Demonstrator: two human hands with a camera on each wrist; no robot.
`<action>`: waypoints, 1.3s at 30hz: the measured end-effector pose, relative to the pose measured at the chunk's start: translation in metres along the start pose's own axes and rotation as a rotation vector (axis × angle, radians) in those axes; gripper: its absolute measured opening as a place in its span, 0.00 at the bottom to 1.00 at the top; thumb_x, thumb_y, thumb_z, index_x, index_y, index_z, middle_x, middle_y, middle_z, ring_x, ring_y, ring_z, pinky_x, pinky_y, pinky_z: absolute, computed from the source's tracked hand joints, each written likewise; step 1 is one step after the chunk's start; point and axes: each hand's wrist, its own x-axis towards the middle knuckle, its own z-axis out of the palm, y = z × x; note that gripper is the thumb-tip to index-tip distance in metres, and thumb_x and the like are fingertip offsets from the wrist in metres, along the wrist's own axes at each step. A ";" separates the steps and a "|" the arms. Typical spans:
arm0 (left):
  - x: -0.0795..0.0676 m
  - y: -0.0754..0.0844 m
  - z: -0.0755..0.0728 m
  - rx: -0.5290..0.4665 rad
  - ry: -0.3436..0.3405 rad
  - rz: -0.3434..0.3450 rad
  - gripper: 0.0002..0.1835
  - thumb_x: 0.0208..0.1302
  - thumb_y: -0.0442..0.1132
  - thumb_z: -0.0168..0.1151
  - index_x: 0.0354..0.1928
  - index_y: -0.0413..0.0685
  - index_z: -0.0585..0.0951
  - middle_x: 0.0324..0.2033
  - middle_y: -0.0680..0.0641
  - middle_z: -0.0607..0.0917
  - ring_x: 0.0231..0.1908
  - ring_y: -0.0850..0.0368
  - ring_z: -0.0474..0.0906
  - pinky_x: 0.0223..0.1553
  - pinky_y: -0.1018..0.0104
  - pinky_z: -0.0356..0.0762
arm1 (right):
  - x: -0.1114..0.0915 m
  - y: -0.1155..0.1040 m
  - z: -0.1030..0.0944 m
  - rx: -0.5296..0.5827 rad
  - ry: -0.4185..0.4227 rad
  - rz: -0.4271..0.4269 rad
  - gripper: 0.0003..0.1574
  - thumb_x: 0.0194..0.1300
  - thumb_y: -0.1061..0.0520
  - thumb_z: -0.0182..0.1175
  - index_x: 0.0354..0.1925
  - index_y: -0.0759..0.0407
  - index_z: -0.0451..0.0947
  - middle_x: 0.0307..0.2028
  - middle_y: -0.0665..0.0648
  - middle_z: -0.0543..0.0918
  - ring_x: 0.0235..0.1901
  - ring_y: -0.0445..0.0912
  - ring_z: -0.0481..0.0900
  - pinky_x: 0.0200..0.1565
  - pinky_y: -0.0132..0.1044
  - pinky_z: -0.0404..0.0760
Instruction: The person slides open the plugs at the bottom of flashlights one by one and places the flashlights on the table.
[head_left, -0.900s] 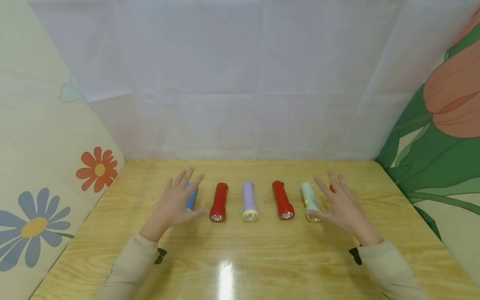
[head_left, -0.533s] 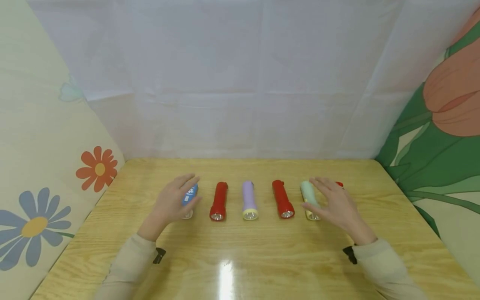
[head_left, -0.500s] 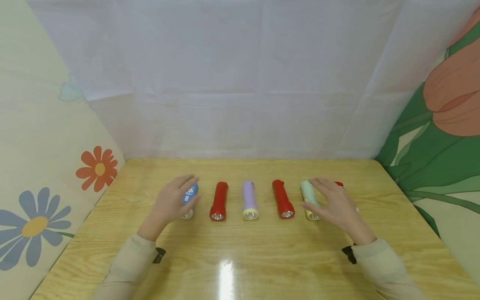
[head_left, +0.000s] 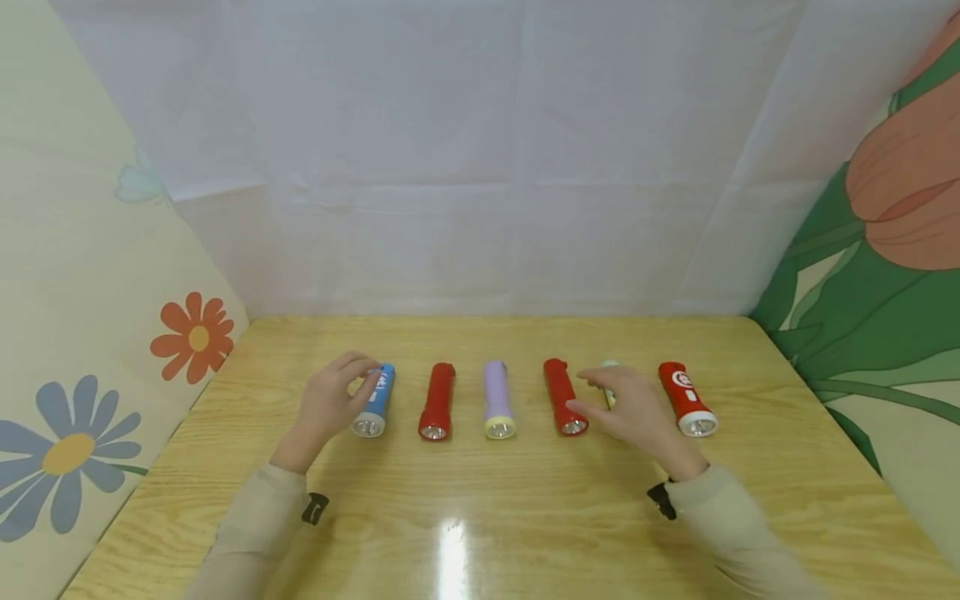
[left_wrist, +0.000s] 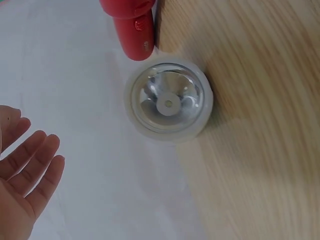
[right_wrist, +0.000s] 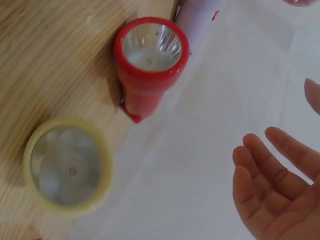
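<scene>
Several flashlights lie in a row on the table, lenses toward me. My left hand (head_left: 327, 404) is above and left of the blue flashlight (head_left: 381, 387), fingers relaxed, holding nothing; its white-rimmed lens fills the middle of the left wrist view. Over the mint flashlight (head_left: 611, 399) hovers my right hand (head_left: 636, 417), thumb and fingers apart and nothing between them, hiding most of that flashlight. Its fingertips reach toward a plain red flashlight (head_left: 558, 387). In the right wrist view, the mint one's pale yellow rim (right_wrist: 106, 167) and a red flashlight (right_wrist: 145, 92) show beyond the loosely bent fingers.
Another plain red flashlight (head_left: 438, 396) and a purple flashlight (head_left: 496, 392) lie mid-row. At the right end is a red flashlight with a white rim (head_left: 681, 400). A white cloth (head_left: 480, 183) hangs behind the wooden table (head_left: 540, 517); flowered panels stand at both sides.
My right hand has moved left, uncovering the red flashlight with the white rim and covering most of the mint one. The left hand has shifted slightly left, showing more of the blue one.
</scene>
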 end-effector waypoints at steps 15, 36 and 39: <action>0.003 -0.010 -0.003 -0.015 -0.321 -0.379 0.06 0.57 0.34 0.60 0.31 0.37 0.80 0.25 0.46 0.80 0.27 0.53 0.74 0.28 0.60 0.74 | 0.025 -0.041 0.034 0.108 -0.110 -0.060 0.24 0.55 0.50 0.64 0.46 0.62 0.78 0.41 0.59 0.82 0.39 0.50 0.79 0.41 0.45 0.77; -0.004 -0.040 0.000 -0.148 -0.465 -0.556 0.13 0.59 0.33 0.58 0.43 0.29 0.76 0.30 0.38 0.80 0.30 0.46 0.78 0.33 0.53 0.77 | 0.057 -0.091 0.071 0.193 -0.316 -0.076 0.22 0.53 0.54 0.67 0.47 0.58 0.78 0.35 0.54 0.82 0.34 0.44 0.77 0.34 0.32 0.76; -0.003 -0.042 0.000 -0.177 -0.491 -0.598 0.15 0.60 0.34 0.58 0.45 0.29 0.75 0.33 0.36 0.80 0.33 0.43 0.78 0.35 0.52 0.77 | 0.060 -0.096 0.075 0.215 -0.333 -0.084 0.23 0.53 0.54 0.66 0.48 0.60 0.78 0.35 0.54 0.82 0.34 0.44 0.77 0.34 0.31 0.76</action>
